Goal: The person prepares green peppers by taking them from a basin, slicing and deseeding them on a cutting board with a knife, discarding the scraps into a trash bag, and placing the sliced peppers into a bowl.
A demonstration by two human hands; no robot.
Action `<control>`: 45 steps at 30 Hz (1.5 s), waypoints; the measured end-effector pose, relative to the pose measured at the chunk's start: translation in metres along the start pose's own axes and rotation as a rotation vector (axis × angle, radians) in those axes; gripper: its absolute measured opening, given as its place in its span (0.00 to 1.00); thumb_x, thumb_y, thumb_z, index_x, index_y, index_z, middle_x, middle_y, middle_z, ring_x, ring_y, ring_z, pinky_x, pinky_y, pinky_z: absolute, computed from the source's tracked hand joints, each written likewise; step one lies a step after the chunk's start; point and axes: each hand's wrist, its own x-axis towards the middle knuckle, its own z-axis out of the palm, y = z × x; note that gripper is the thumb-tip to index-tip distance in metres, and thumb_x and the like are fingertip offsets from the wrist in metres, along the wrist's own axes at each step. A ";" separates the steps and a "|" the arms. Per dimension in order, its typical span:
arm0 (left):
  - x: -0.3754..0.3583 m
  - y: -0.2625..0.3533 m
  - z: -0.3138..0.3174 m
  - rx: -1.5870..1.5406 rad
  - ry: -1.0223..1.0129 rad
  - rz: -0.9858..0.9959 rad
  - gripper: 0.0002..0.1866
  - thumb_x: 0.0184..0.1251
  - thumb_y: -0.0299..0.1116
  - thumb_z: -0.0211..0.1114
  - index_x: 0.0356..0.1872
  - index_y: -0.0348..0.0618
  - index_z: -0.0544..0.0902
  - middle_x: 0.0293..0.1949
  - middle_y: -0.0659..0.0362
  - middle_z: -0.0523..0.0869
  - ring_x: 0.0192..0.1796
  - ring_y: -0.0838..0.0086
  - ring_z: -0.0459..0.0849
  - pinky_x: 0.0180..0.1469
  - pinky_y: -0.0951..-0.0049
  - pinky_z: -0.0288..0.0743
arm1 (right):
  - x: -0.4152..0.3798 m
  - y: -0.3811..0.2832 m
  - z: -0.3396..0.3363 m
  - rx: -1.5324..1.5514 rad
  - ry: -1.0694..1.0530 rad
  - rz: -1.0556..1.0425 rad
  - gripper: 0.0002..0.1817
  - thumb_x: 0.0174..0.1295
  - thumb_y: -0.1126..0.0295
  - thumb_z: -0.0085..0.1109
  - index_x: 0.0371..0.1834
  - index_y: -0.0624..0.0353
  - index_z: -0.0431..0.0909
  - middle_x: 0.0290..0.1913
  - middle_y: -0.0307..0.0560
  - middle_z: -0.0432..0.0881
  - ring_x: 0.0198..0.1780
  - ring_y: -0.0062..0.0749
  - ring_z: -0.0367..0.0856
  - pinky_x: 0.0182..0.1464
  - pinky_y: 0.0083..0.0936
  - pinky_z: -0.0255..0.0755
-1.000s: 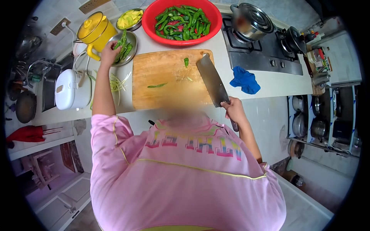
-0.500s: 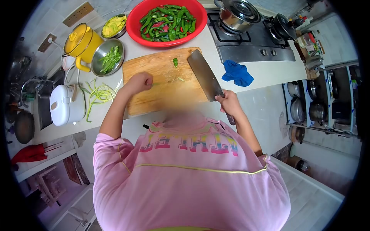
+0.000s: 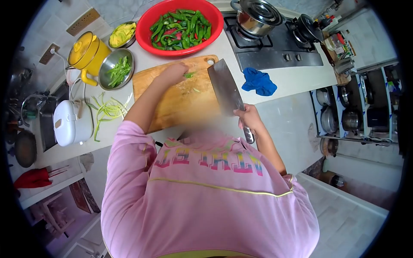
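My right hand [image 3: 249,117] is closed around the handle of a cleaver [image 3: 226,86], whose broad blade lies along the right edge of the wooden cutting board [image 3: 165,109]. Over the upper part of the board, my left hand [image 3: 174,73] has its fingers curled at a small green pepper piece [image 3: 188,75]. The fingertips are partly hidden and slightly blurred. Light seeds and scraps [image 3: 192,89] are scattered on the wood below that hand.
Behind the board stands a red basin [image 3: 180,52] of green peppers. To the left are a metal bowl [image 3: 130,77] with cut green strips, a yellow pot [image 3: 88,50], long green stalks [image 3: 109,107] and a white appliance [image 3: 64,124]. A blue cloth [image 3: 259,81] lies near the stove [image 3: 275,60].
My left hand has moved up and right across the board to the green pepper piece, which now lies turned more sideways. My right hand keeps hold of the cleaver. The whole view has shifted slightly.
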 end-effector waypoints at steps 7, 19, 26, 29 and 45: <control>-0.113 -0.012 -0.089 -0.127 0.285 -0.508 0.13 0.47 0.31 0.71 0.33 0.38 0.79 0.31 0.52 0.80 0.34 0.60 0.78 0.38 0.66 0.71 | 0.005 0.001 0.008 0.067 -0.062 -0.007 0.06 0.58 0.77 0.55 0.37 0.68 0.77 0.24 0.46 0.79 0.10 0.23 0.69 0.10 0.21 0.61; -0.070 -0.067 -0.119 0.046 0.490 -0.516 0.24 0.57 0.43 0.67 0.52 0.40 0.78 0.53 0.48 0.79 0.57 0.56 0.76 0.59 0.64 0.69 | 0.016 0.007 0.023 0.159 -0.102 0.029 0.06 0.59 0.77 0.55 0.38 0.67 0.76 0.25 0.48 0.81 0.09 0.24 0.69 0.10 0.21 0.62; 0.075 -0.117 -0.090 0.116 0.253 -0.748 0.43 0.55 0.62 0.61 0.66 0.45 0.65 0.69 0.42 0.54 0.71 0.50 0.53 0.68 0.54 0.54 | 0.015 0.007 0.025 0.086 -0.079 0.054 0.05 0.59 0.76 0.56 0.36 0.66 0.76 0.25 0.46 0.81 0.11 0.23 0.70 0.11 0.21 0.65; 0.121 -0.110 -0.076 0.157 0.210 -0.781 0.47 0.54 0.67 0.58 0.69 0.48 0.59 0.72 0.43 0.45 0.74 0.49 0.42 0.70 0.47 0.47 | 0.012 0.004 0.027 0.038 -0.059 0.087 0.04 0.60 0.75 0.57 0.34 0.66 0.75 0.25 0.45 0.82 0.11 0.22 0.71 0.12 0.20 0.65; 0.167 -0.100 -0.054 0.065 0.233 -0.695 0.28 0.54 0.35 0.65 0.54 0.40 0.65 0.57 0.46 0.64 0.52 0.52 0.77 0.50 0.52 0.74 | 0.016 -0.006 0.016 0.062 -0.089 0.114 0.06 0.60 0.73 0.58 0.34 0.67 0.76 0.15 0.42 0.76 0.10 0.22 0.70 0.13 0.20 0.64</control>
